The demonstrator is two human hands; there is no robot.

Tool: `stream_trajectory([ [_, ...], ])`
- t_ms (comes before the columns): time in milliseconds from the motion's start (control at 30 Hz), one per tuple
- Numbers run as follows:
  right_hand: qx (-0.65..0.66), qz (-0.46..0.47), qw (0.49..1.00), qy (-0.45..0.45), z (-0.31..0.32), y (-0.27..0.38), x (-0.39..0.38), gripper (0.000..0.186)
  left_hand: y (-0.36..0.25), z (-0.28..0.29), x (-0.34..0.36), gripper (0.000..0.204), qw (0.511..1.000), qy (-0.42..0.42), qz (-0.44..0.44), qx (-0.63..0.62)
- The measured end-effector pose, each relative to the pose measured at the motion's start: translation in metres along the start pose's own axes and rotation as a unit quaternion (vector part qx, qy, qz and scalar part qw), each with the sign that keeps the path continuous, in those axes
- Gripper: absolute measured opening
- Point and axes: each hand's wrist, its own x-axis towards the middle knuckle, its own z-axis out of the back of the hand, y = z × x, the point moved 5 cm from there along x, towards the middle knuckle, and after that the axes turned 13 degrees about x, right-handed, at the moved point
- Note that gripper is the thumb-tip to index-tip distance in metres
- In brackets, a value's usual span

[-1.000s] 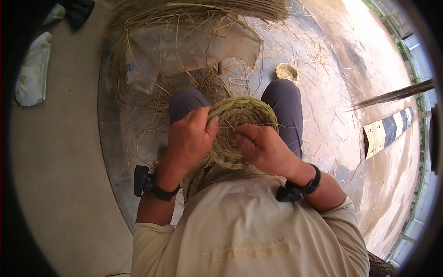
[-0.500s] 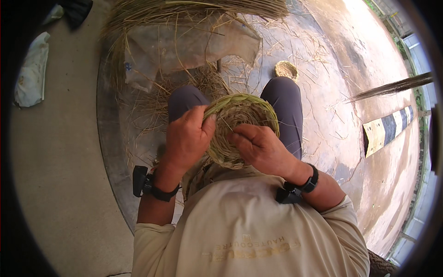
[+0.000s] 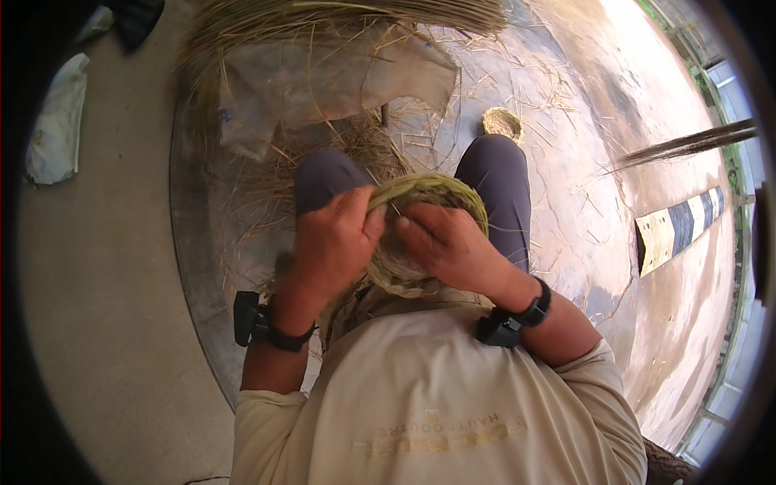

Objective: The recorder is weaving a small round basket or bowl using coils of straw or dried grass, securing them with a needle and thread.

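Between my knees is a round woven straw basket (image 3: pixel 443 186), greenish along its thick braided rim, its opening tilted up toward me. My left hand (image 3: pixel 335 238) is closed on the rim's left side, thumb on the inner face. Over the opening, my right hand (image 3: pixel 457 246) has its thumb and forefinger pinched together near that thumb. A thin strand shows close to the right fingertips, but what they hold is partly hidden. The basket's inside is blurred and largely covered by my right hand.
Beyond my knees a big bundle of long straw stalks (image 3: pixel 347 14) lies behind a translucent plastic sheet (image 3: pixel 339 77). Loose straw litters the floor. A smaller woven basket (image 3: pixel 503 124) sits past my right knee. To the right are a dark bristly bundle (image 3: pixel 687 145) and a black-and-pale striped strip (image 3: pixel 679 226).
My right hand has moved up and slightly left, closer to my left thumb. The basket's rim has dipped a little and its opening appears narrower.
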Motion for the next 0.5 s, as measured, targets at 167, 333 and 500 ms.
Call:
stream_trajectory([
  [167,0.046,-0.098,0.994,0.035,0.006,0.009,-0.008,0.016,0.008,0.006,0.005,0.028,0.998,-0.008,-0.017,0.060],
  [333,-0.148,-0.003,0.989,-0.001,0.010,0.024,-0.001,0.018,-0.007,0.012,0.009,0.032,0.993,0.002,-0.098,0.064],
  [500,-0.219,0.120,0.965,-0.075,0.047,0.066,0.011,0.020,-0.014,0.017,0.009,0.033,0.980,0.019,-0.171,0.097],
])
